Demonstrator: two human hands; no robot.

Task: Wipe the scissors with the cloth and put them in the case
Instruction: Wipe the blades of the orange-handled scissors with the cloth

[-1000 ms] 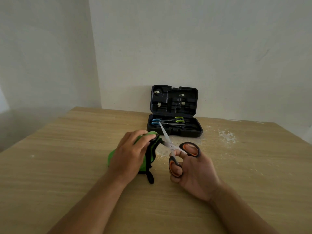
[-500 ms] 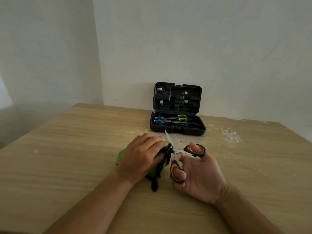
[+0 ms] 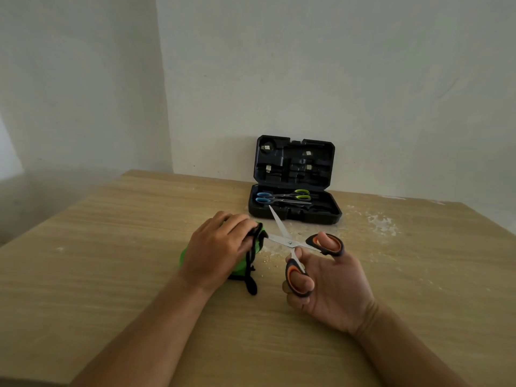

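R hand (image 3: 329, 277) holds scissors (image 3: 290, 243) agape; L hand (image 3: 220, 247) grips cloth (image 3: 258, 240).

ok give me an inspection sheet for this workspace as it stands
surface: wooden table, pale crumbs and white flecks near the case
job's things: orange-handled scissors blades open, one blade in the green cloth; black case open against the wall
clutter: blue-handled scissors and green-handled scissors lying in the case
grippers: left hand grips the cloth; right hand holds the scissors by the handle loops
cables: nothing seen
surroundings: bare white wall
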